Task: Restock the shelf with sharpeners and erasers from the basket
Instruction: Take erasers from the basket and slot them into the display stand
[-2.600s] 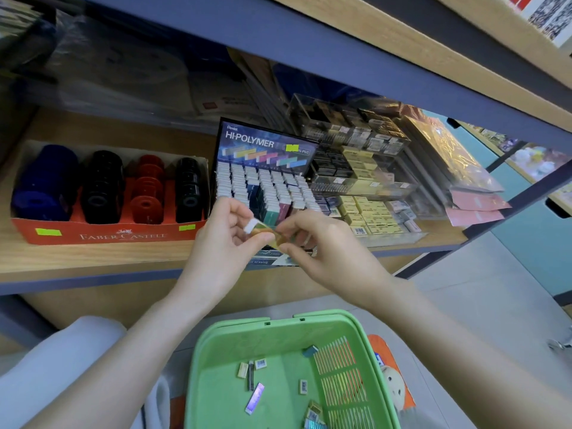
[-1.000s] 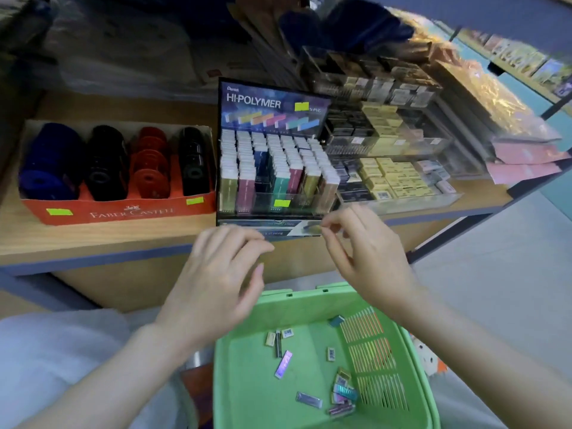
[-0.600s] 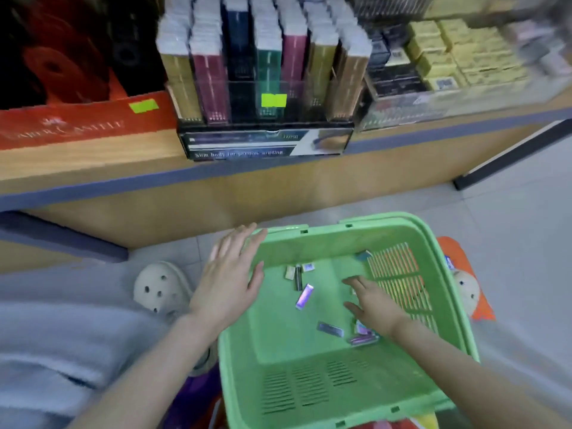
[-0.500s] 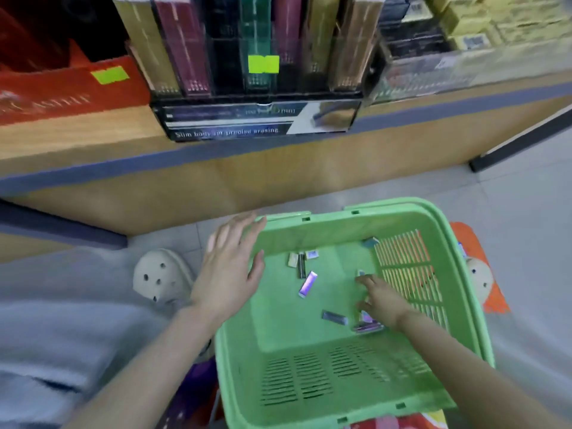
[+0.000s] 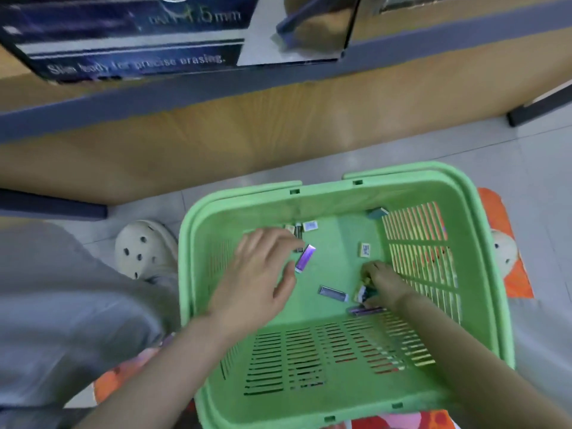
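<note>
A green plastic basket [image 5: 346,407] stands on the floor below the shelf. Several small erasers lie on its bottom: a purple one [image 5: 305,257], a dark one [image 5: 332,293], a cream one [image 5: 365,249] and a teal one [image 5: 377,212] at the back. My left hand [image 5: 260,274] hovers inside the basket with its fingers apart, beside the purple eraser. My right hand [image 5: 382,284] is down on the basket floor, fingers curled over a small cluster of erasers [image 5: 363,294]; the grip itself is hidden.
The wooden shelf edge [image 5: 278,78] runs across the top, with the dark eraser display box [image 5: 139,35] on it. A cream clog [image 5: 144,249] sits left of the basket. An orange printed mat [image 5: 507,243] lies under the basket's right side.
The view tilted down from the shelf to the basket. Both hands went from the display down into the basket; my left hand moved from the rim inward, my right closed over the erasers.
</note>
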Demonstrator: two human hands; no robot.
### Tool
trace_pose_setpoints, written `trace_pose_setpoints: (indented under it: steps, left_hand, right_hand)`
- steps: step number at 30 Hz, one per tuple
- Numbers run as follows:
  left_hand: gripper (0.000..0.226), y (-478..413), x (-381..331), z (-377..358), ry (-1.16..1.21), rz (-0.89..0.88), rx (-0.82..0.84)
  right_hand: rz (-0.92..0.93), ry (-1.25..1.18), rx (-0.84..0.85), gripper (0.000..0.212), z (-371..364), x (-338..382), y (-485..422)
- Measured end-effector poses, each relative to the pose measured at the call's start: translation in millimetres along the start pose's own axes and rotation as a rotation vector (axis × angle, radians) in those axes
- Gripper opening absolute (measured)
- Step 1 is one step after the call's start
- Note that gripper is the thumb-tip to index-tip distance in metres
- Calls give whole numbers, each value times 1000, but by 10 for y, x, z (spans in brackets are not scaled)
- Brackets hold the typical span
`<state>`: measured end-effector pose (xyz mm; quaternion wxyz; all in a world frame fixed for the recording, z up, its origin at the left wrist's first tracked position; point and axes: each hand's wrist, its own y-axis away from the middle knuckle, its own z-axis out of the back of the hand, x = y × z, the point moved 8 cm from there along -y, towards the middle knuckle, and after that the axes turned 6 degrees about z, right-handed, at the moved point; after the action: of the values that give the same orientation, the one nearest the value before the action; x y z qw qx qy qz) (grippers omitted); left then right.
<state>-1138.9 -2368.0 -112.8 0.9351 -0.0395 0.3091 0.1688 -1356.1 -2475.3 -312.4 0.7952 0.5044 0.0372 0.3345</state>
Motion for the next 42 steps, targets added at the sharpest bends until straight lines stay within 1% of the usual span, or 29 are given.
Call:
trace_pose_setpoints:
  steps: [1,2,5,7,8,11,15,18,21,23,24,27,30,32,33,35,37,38,39,40,42]
  left_hand:
    - [29,7,-21,-205,4,24,72]
    - [32,2,11,-422,10,89,159]
    - [39,-8,341,-1068,62,361,400]
    - [43,0,538,-1417,115,495,489]
    - [44,-2,624,-1549,140,554,507]
    - [49,-19,816,-1813,147,678,492]
    - [42,-58,797,-1985,105,669,399]
    - [29,-59,759,-2072,45,696,378]
    - [23,-56,766,-2166,78,714,395]
    - [17,-47,823,-2227,189,749,411]
    - [14,-31,851,-2240,268,799,427]
    - [16,46,794,-2247,622,1016,478]
    - [21,31,574,-2132,1069,1153,361]
    - [33,9,489,-2075,1281,1215,293]
    - [41,4,488,-2065,1319,1224,289]
    - [51,-19,518,-2020,1299,1220,316]
    - [44,-8,588,-1957,1277,1243,320]
    - [39,-1,607,-1924,1278,1263,329]
    - [34,1,626,-1892,1273,1273,341]
    - [30,-3,642,-1868,1258,1272,351]
    - [22,5,699,-1830,1215,1276,341]
  right_hand:
    - [18,16,5,56,5,-2,-19]
    - [41,41,11,52,10,4,-38]
    - [118,90,16,44,-2,42,-67]
    - [149,68,12,35,-16,61,-64]
    - [155,45,11,30,-16,63,-61]
    - [136,-43,16,24,9,49,-59]
    - [112,-189,4,21,27,41,-65]
    - [95,-405,-77,23,84,92,-60]
    - [74,-679,-144,23,165,186,-47]
    - [83,-783,-182,25,242,270,-48]
    - [80,-827,-216,25,283,294,-54]
    - [58,-903,-335,24,378,333,-76]
    - [79,-962,-406,23,394,465,-78]
    - [81,-947,-428,31,405,583,-40]
    - [92,-945,-395,41,381,665,-29]
    - [181,-953,-245,61,287,885,-2]
    - [296,-928,-129,67,214,1093,45]
    - [340,-921,-135,64,231,1143,69]
    - [364,-920,-193,59,300,1142,91]
    - [355,-917,-305,52,396,1083,103]
    - [249,-795,-604,40,588,807,126]
